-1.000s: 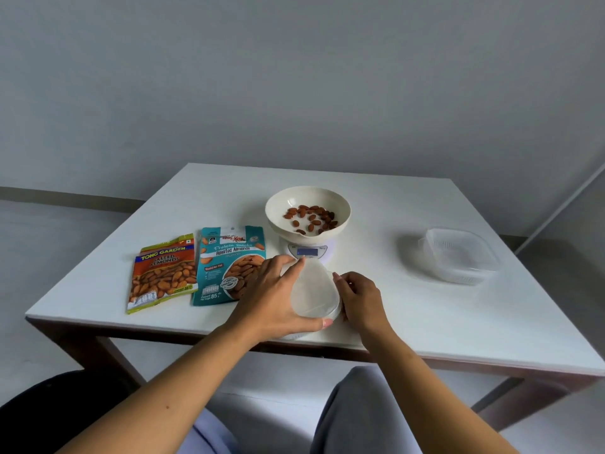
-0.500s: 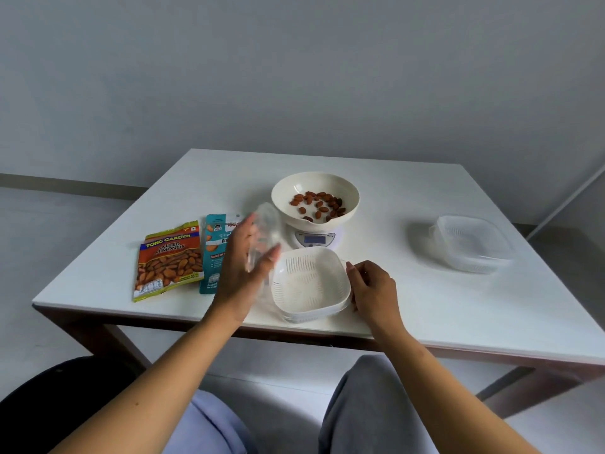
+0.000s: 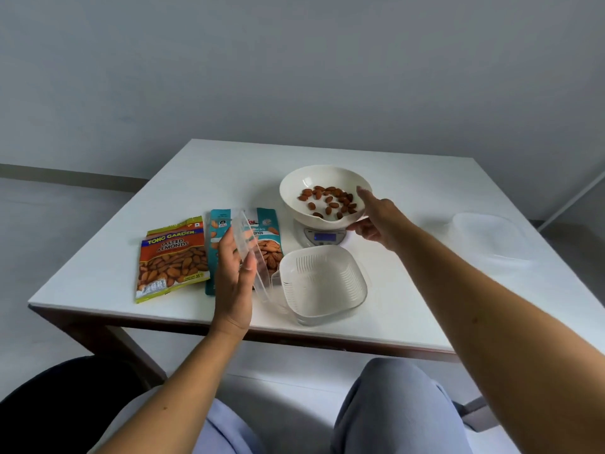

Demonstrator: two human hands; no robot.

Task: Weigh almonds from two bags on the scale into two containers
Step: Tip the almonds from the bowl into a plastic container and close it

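A white bowl (image 3: pixel 294 188) with several almonds (image 3: pixel 329 199) rests on a small digital scale (image 3: pixel 322 236). My right hand (image 3: pixel 373 217) is at the bowl's right rim, thumb under it and fingers spread at the edge. My left hand (image 3: pixel 234 273) holds a clear lid (image 3: pixel 253 257) tilted on edge, over the teal almond bag (image 3: pixel 266 247). An open clear container (image 3: pixel 322 283) with a white ribbed insert stands near the table's front edge. The orange salted almonds bag (image 3: pixel 172 257) lies at the left. A second closed clear container (image 3: pixel 487 239) sits at the right.
The white table (image 3: pixel 212 178) has its front edge just above my knees (image 3: pixel 393 404). A grey wall stands behind the table. The floor drops away to the left of the table.
My left hand lifted the lid off the near container and moved it left over the teal bag. My right hand left the container and reached up to the bowl's rim.
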